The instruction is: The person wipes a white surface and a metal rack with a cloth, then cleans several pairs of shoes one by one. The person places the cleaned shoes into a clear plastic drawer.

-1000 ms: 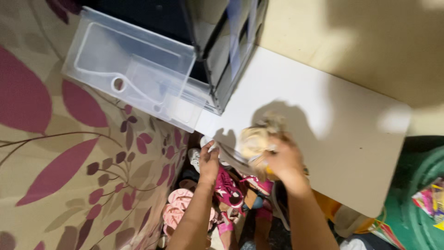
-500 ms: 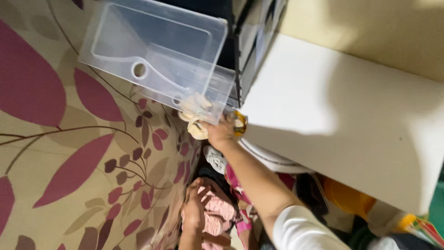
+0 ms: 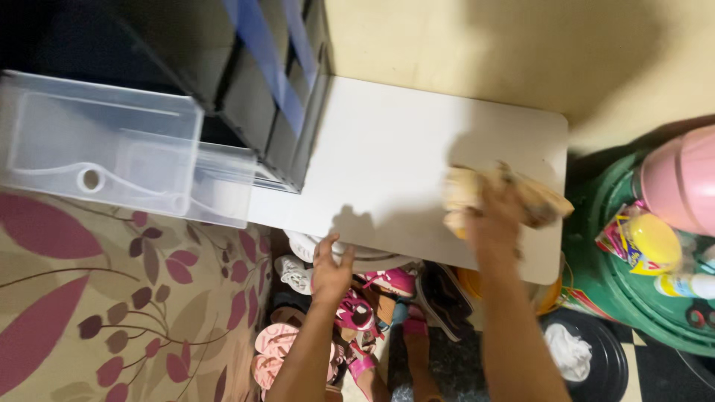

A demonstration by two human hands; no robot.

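My right hand grips a beige and brown shoe and holds it over the right end of a white shelf board. My left hand rests with spread fingers at the board's front edge, beside a white shoe, above a pile of pink and dark footwear. A clear plastic drawer stands pulled out of a dark storage unit at the upper left.
A patterned mat with purple leaves covers the floor at left. At right sit a green basin, a pink container, a yellow-lidded pack and a black bowl with a white cloth.
My right hand has swung with the shoe from the drawer's corner to the right end of the board. My left hand rose from the pink sandals to the board's edge. The view shifted right.
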